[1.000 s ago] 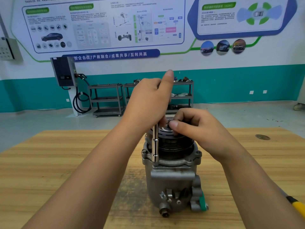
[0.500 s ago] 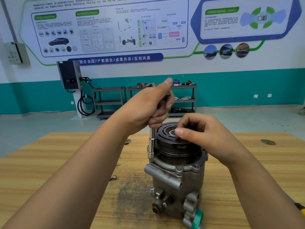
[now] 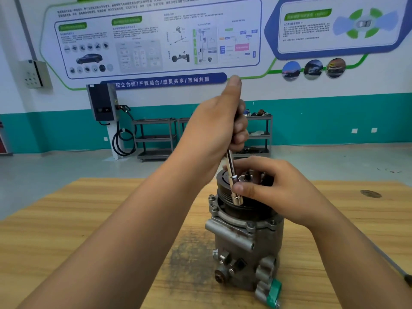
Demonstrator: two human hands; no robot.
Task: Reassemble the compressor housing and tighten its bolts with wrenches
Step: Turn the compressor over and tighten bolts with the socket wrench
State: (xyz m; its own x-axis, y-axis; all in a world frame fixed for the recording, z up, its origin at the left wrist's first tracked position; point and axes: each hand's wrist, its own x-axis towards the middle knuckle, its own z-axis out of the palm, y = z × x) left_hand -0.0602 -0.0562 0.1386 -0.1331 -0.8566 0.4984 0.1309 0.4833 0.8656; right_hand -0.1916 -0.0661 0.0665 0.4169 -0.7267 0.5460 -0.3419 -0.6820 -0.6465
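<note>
Workshop bkgd: white wall w/ a big printed info poster [image 3: 156,39] above a teal band, a dark wall charger box [image 3: 102,101] w/ looped cable, grey metal shelf carts [image 3: 153,139] on the floor behind. Up front, a light wooden table [image 3: 66,230] w/ a dark stain at centre, and the grey cast-metal compressor housing [image 3: 245,246] stands upright on that stain, approx mid-table, slightly right of centre. A black grooved pulley [image 3: 224,190] sits on top of the housing, small bolts [image 3: 211,198] show on the flange at its left, and a green cap [image 3: 273,291] sticks out low on the right side. L hand [image 3: 214,126] is fisted round the handle of a chrome socket driver [image 3: 231,172], thumb stretched up along the top. The driver is tilted, shaft running down and right, socket end in front of the pulley's near edge; can't tell if it seats on anything. R hand [image 3: 274,188] arches over the pulley top, fingers curled onto its far side, thumb [image 3: 245,189] at the near rim, touching the driver shaft just above the socket. Both forearms reach in from the bottom corners.
</note>
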